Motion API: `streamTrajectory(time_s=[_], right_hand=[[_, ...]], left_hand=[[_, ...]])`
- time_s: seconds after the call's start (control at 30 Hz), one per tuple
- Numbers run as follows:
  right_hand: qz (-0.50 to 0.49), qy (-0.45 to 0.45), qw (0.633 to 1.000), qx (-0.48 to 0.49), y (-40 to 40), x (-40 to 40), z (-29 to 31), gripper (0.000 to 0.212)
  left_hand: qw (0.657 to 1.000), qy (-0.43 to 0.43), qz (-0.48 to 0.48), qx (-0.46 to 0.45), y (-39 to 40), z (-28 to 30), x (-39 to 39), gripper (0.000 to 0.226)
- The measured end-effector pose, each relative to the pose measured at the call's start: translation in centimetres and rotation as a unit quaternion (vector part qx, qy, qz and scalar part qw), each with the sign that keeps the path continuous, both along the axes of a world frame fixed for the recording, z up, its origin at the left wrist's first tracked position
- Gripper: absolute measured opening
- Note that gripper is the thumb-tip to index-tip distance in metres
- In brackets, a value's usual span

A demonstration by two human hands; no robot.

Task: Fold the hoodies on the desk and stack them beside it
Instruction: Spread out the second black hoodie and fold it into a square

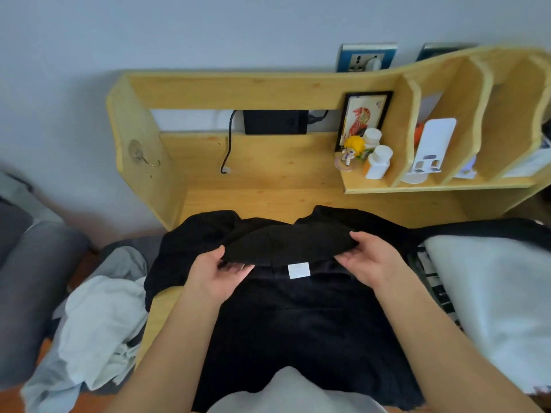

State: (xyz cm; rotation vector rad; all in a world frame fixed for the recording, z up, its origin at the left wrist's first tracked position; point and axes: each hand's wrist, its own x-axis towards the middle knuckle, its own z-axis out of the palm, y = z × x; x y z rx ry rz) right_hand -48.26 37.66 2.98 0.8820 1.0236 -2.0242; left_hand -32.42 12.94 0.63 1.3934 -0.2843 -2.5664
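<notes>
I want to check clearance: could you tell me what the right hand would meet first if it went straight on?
Probably the left hand: the right hand, gripping the black fabric hoodie, points leftward along its hood.

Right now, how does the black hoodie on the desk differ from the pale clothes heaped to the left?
1. The black hoodie lies spread flat on the desk; the pale clothes sit crumpled in a heap beside it.
2. The left hand and right hand both hold the black hoodie's hood; nothing touches the pale clothes.
3. The black hoodie shows a white label; no label shows on the pale clothes.
Neither is folded yet.
</notes>
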Motion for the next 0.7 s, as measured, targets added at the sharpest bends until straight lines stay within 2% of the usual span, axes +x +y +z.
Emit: streamTrajectory(time_s=[0.13,0.23,0.3,0.4,0.47,0.57,0.63,0.7], right_hand=[[-0.026,0.026,0.999,-0.014,-2.3,-1.7,3.5,0.03],[-0.03,0.021,0.999,0.011,-2.5,-1.7,3.9,0.039],[-0.013,0.003,0.999,0.032,-2.5,-1.0,3.2,0.042],[0.027,-0.014,0.998,0.061,-2.5,0.0,1.7,0.032],[0.061,-0.027,0.996,0.058,-2.3,0.6,0.8,0.041],[0.116,0.005,0.991,0.065,-1.6,0.8,0.4,0.046],[0.107,0.03,0.992,0.064,-0.7,0.3,0.2,0.05],[0.05,0.056,0.997,0.031,0.2,0.2,-0.2,0.052]], left_hand=[[0.998,0.049,0.002,-0.031,-1.4,3.8,-2.9,0.033],[0.998,0.03,-0.04,-0.048,-1.5,4.6,-3.3,0.041],[0.996,-0.009,-0.075,-0.055,-1.1,4.0,-2.8,0.043],[0.994,-0.038,-0.087,-0.048,0.0,2.2,-1.8,0.041],[0.995,-0.039,-0.082,-0.043,0.5,1.0,-1.5,0.034],[0.993,-0.051,-0.101,-0.036,0.2,0.1,-1.0,0.04],[0.993,-0.035,-0.104,-0.042,-0.7,-0.3,-0.6,0.039],[0.996,0.0,-0.08,-0.04,-1.4,-0.7,-0.1,0.039]])
